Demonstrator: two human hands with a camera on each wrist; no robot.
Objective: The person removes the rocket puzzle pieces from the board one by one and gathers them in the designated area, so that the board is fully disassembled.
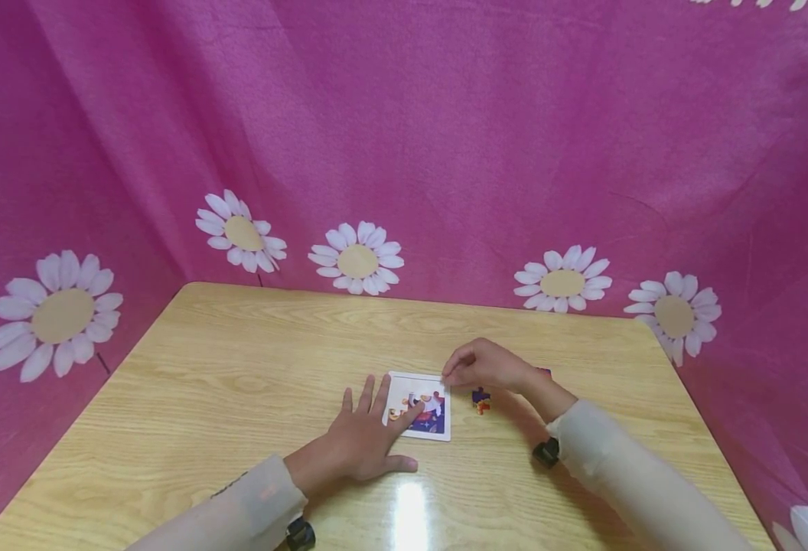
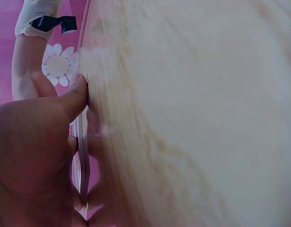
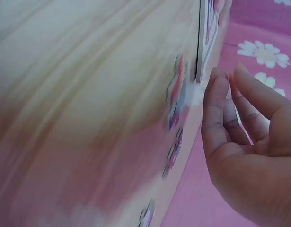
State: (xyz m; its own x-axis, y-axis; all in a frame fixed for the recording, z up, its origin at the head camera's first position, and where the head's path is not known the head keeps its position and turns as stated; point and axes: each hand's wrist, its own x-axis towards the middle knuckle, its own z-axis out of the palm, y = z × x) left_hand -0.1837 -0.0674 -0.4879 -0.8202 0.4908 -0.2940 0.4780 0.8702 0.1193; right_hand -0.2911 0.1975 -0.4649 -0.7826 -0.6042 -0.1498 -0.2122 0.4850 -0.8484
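A small square jigsaw puzzle [image 1: 433,423] in a white frame lies on the table, partly filled with dark blue, white and orange pieces. My left hand [image 1: 366,436] is spread flat at its left side, the index finger reaching over the picture. Part of the frame's edge [image 2: 83,156] shows in the left wrist view. At the puzzle's far right corner is my right hand [image 1: 487,366], its fingers bent and the tips close to the thumb. Whether a piece is between those fingertips I cannot tell. Right of the frame lies a loose jigsaw piece [image 1: 481,400], blue and orange.
Another dark red and blue bit [image 1: 545,373] shows behind my right wrist. In the right wrist view, several loose pieces [image 3: 172,153] lie along the table. The wooden table [image 1: 252,352] ends at a pink curtain [image 1: 431,153] printed with daisies.
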